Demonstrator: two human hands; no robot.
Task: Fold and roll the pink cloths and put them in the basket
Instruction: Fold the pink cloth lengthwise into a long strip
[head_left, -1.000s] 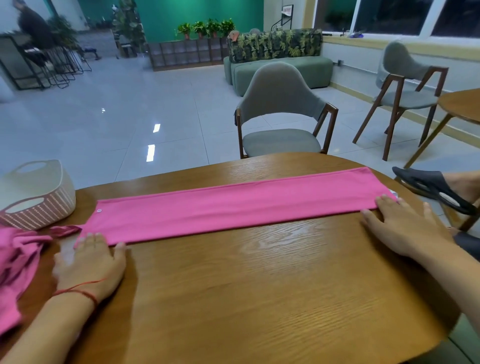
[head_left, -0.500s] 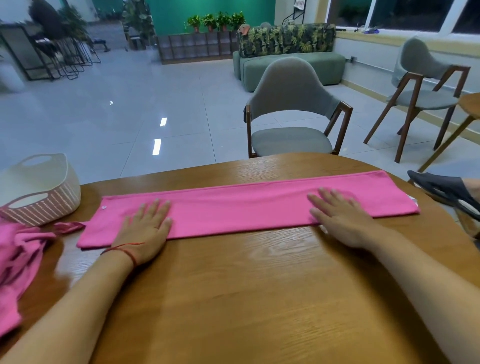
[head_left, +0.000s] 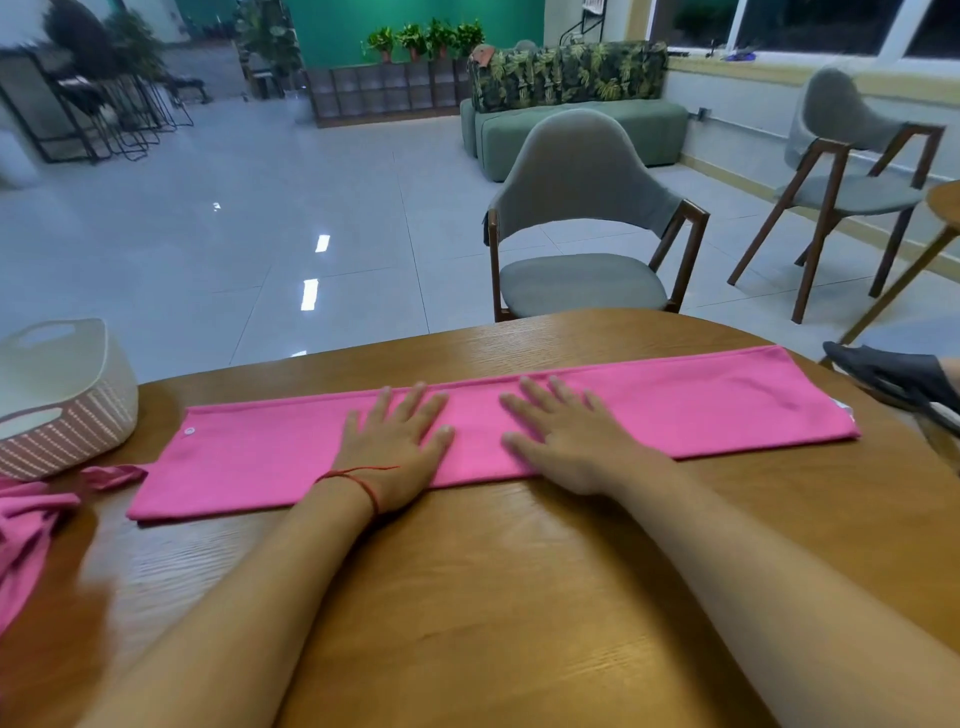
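Observation:
A pink cloth (head_left: 701, 410), folded into a long narrow strip, lies flat across the round wooden table (head_left: 519, 597). My left hand (head_left: 397, 447) and my right hand (head_left: 563, 434) press flat on its middle, side by side, fingers straight and spread. A red thread circles my left wrist. A cream and brown basket (head_left: 67, 410) stands at the table's far left edge. More pink cloth (head_left: 26, 525) lies crumpled at the left, just in front of the basket.
A grey chair (head_left: 587, 228) stands behind the table. A second grey chair (head_left: 852, 182) and another table stand at the right. A black sandal on a foot (head_left: 893, 379) pokes in at the right edge.
Both hands have slid inward along the strip from its two ends to its middle. The view has shifted slightly to the left.

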